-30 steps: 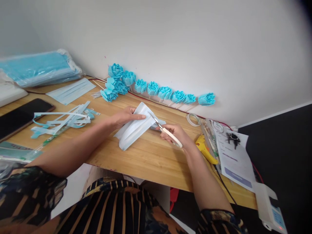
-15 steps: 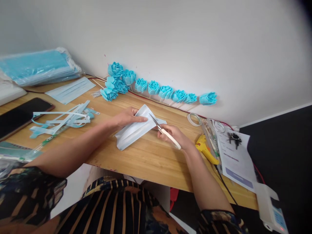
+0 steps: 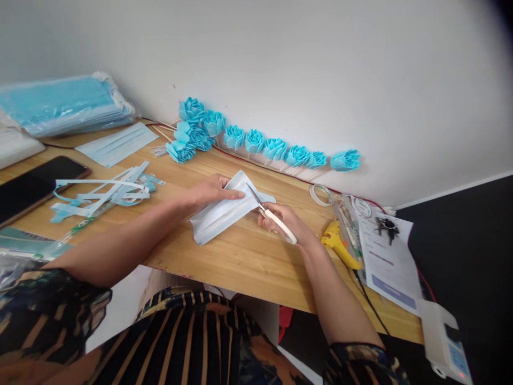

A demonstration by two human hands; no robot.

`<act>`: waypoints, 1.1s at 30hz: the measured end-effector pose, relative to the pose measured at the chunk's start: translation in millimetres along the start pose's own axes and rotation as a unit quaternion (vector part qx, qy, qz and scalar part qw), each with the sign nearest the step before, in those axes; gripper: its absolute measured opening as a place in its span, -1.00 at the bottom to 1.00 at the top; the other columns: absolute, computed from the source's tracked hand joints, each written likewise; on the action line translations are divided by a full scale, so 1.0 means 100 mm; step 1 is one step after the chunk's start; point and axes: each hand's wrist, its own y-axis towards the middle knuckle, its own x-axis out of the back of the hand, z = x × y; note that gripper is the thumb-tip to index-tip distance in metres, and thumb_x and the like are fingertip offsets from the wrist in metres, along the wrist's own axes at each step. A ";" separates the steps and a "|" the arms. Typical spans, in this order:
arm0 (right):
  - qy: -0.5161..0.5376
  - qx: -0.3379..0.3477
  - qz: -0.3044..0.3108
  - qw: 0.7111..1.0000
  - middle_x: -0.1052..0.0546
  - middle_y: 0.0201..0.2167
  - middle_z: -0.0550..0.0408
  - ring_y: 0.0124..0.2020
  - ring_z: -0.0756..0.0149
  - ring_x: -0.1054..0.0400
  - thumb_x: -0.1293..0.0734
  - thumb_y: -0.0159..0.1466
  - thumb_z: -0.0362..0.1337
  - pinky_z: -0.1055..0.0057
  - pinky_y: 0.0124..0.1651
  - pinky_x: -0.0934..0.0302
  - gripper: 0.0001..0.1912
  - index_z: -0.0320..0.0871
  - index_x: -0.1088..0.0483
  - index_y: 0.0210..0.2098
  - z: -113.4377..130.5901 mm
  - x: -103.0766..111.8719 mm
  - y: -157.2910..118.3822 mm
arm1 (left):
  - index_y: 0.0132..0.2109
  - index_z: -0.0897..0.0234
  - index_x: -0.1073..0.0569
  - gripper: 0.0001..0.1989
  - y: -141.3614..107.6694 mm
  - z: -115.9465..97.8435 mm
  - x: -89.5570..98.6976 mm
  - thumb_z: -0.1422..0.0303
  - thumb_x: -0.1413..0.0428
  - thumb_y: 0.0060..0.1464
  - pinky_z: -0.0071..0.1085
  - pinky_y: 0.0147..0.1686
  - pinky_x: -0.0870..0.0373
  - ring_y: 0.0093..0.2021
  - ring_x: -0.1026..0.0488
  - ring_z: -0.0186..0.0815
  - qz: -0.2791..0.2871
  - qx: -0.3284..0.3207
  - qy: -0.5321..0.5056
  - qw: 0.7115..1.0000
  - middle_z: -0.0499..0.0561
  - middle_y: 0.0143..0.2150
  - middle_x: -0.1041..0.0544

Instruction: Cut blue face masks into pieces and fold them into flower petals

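A pale blue-white face mask with its ear loops off is pinched along its far edge by my left hand, thumb on top and fingers underneath. In my right hand is a pair of scissors with white handles. The blades lie across the mask's right end, close to my left thumb, and a strip of the mask sticks out beyond them to the right. The fingers of my right hand are partly hidden behind the handles.
Blue flowers on sticks line the wall. To the left lie cut strips, a flat mask, a phone and bagged masks. A yellow glue gun, tape roll, papers and keys are at right.
The view has shifted slightly. Both hands keep nearly the same hold, and the scissor blades look a little closer together on the mask.
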 end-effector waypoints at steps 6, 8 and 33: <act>-0.003 0.005 -0.001 1.000 -0.41 -0.46 0.12 -0.51 0.48 -0.16 -0.45 0.05 0.13 0.47 -0.48 -0.06 -0.49 -0.21 -0.36 -0.36 0.01 -0.01 0.00 | -0.26 0.38 -0.57 -0.60 -0.01 -0.02 -0.01 0.12 -0.32 -0.12 -0.49 -0.52 -0.27 -0.49 -0.41 -0.37 0.020 0.005 -0.017 1.000 0.05 -0.38 -0.59; 0.000 -0.001 -0.004 1.000 -0.41 -0.46 0.12 -0.53 0.49 -0.16 -0.45 0.04 0.13 0.48 -0.49 -0.07 -0.49 -0.21 -0.35 -0.36 0.02 -0.02 0.00 | -0.25 0.38 -0.58 -0.60 -0.02 -0.03 -0.02 0.12 -0.32 -0.12 -0.48 -0.52 -0.29 -0.48 -0.42 -0.37 0.019 0.010 -0.019 1.000 0.05 -0.37 -0.59; 0.033 -0.019 -0.024 0.999 -0.34 -0.57 0.22 -0.65 0.56 -0.10 -0.46 0.06 0.07 0.51 -0.62 0.05 -0.52 -0.22 -0.37 -0.31 -0.05 -0.04 0.00 | -0.23 0.39 -0.59 -0.61 -0.01 0.03 -0.01 0.15 -0.35 -0.13 -0.47 -0.51 -0.35 -0.49 -0.46 -0.34 0.022 0.018 -0.052 0.998 0.11 -0.35 -0.62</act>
